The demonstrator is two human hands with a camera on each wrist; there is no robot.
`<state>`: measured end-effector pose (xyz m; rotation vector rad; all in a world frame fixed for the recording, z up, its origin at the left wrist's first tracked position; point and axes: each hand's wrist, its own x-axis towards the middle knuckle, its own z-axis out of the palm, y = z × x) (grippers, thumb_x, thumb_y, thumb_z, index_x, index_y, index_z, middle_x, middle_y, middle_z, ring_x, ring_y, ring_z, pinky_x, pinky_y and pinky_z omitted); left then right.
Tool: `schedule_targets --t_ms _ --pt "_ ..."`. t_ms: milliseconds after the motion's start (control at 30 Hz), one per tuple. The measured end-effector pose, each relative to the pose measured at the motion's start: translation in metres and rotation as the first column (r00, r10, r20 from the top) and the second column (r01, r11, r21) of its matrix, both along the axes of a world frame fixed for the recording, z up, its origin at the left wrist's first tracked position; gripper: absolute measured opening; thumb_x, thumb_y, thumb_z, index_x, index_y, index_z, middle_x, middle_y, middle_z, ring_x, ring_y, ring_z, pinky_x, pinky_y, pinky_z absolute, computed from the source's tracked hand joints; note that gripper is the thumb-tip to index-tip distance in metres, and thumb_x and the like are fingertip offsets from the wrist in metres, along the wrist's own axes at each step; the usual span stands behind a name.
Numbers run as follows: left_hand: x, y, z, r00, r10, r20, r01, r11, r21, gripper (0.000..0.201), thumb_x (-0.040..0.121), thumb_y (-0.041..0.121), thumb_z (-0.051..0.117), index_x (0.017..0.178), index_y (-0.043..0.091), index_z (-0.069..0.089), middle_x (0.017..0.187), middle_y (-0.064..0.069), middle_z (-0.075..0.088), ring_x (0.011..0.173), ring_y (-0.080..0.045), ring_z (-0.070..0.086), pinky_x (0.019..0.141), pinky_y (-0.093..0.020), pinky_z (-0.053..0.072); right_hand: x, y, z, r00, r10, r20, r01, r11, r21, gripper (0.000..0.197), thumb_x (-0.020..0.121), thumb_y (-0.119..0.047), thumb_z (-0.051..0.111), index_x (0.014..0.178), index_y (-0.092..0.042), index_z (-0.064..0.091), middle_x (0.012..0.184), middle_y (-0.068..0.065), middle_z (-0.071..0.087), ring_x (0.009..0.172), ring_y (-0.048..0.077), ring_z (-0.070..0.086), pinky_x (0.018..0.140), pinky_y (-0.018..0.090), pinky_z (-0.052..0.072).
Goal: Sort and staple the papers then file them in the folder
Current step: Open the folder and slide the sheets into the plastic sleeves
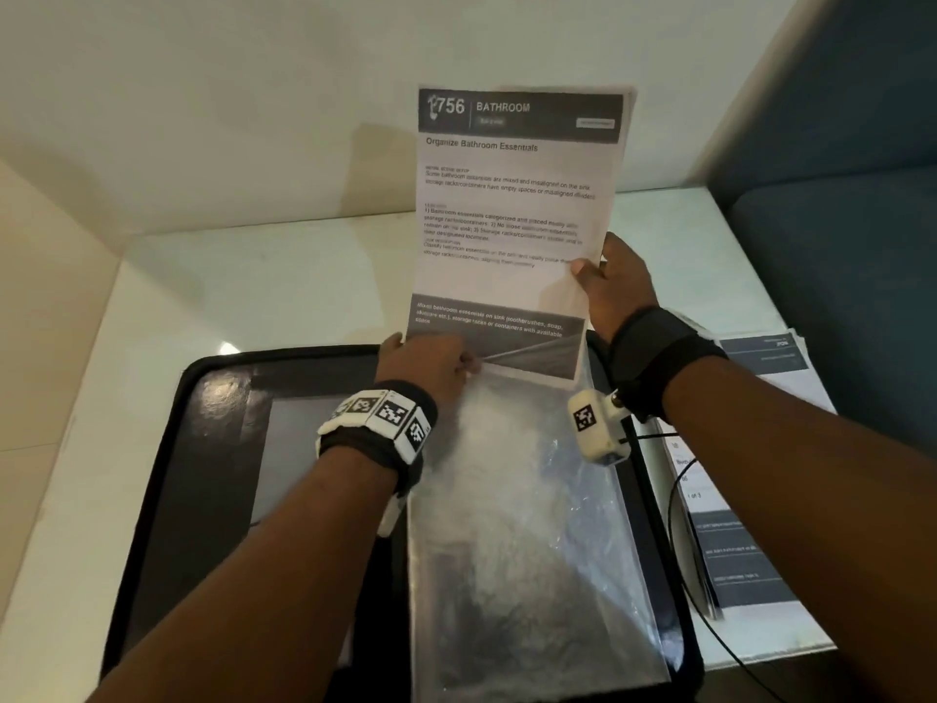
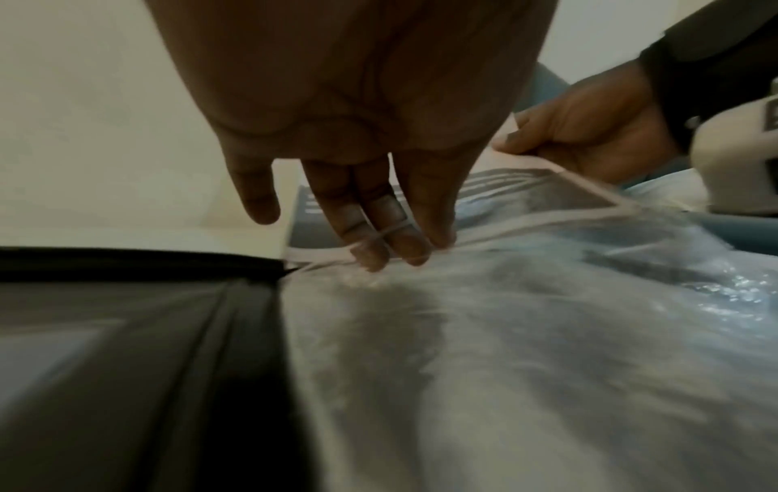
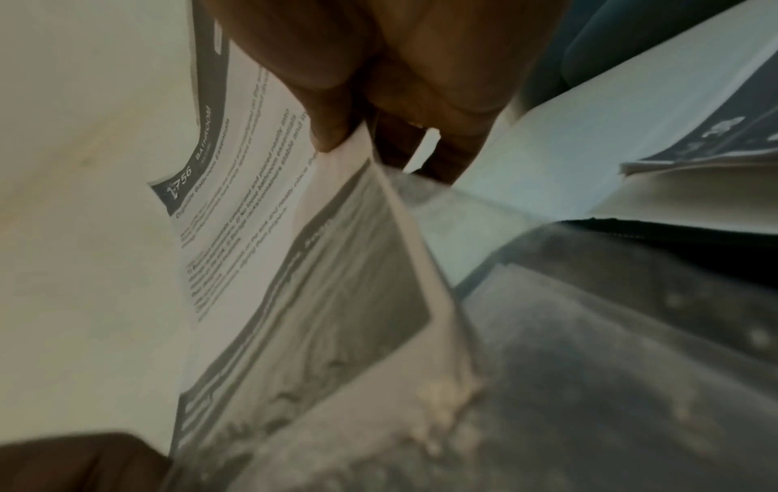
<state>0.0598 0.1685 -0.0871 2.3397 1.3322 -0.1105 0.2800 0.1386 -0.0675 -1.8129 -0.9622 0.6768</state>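
A printed set of papers (image 1: 512,220) headed "756 BATHROOM" stands nearly upright over the far end of an open black folder (image 1: 213,449). My right hand (image 1: 590,271) pinches the papers' right edge, thumb in front and fingers behind, as the right wrist view shows (image 3: 370,146). The papers' bottom edge (image 2: 547,189) sits at the mouth of the folder's clear plastic sleeve (image 1: 527,525). My left hand (image 1: 456,360) is at that mouth. In the left wrist view its straight fingertips (image 2: 404,246) lie under the sleeve's top film, with the thumb held apart.
A stack of other printed papers (image 1: 750,525) lies on the white table (image 1: 228,296) right of the folder. A thin black cable (image 1: 679,550) hangs from my right wrist across it. A blue seat (image 1: 836,195) stands at far right, a pale wall behind.
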Motion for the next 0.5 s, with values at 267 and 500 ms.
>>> schedule_targets --t_ms 267,500 --pt "-0.037 0.026 -0.017 0.976 0.181 0.124 -0.188 0.981 0.041 0.026 0.082 0.009 0.067 0.071 0.033 0.066 0.107 -0.002 0.058 0.099 -0.023 0.058 0.084 -0.033 0.049 0.001 0.011 0.000 0.992 0.001 0.127 0.001 1.000 -0.020 0.026 0.097 -0.011 0.049 0.121 -0.010 0.058 0.120 0.008 0.063 0.101 0.023 0.058 0.092 0.037 0.051" --pt "-0.044 0.036 -0.010 0.966 0.207 0.153 -0.218 0.974 0.059 0.012 0.085 0.021 0.069 0.081 0.032 0.073 0.090 0.007 0.072 0.095 -0.022 0.064 0.089 -0.042 0.052 0.008 0.012 -0.001 0.984 0.000 0.180 0.006 0.999 -0.031 0.024 0.096 -0.012 0.051 0.118 -0.007 0.060 0.116 0.008 0.064 0.099 0.025 0.059 0.089 0.035 0.050"
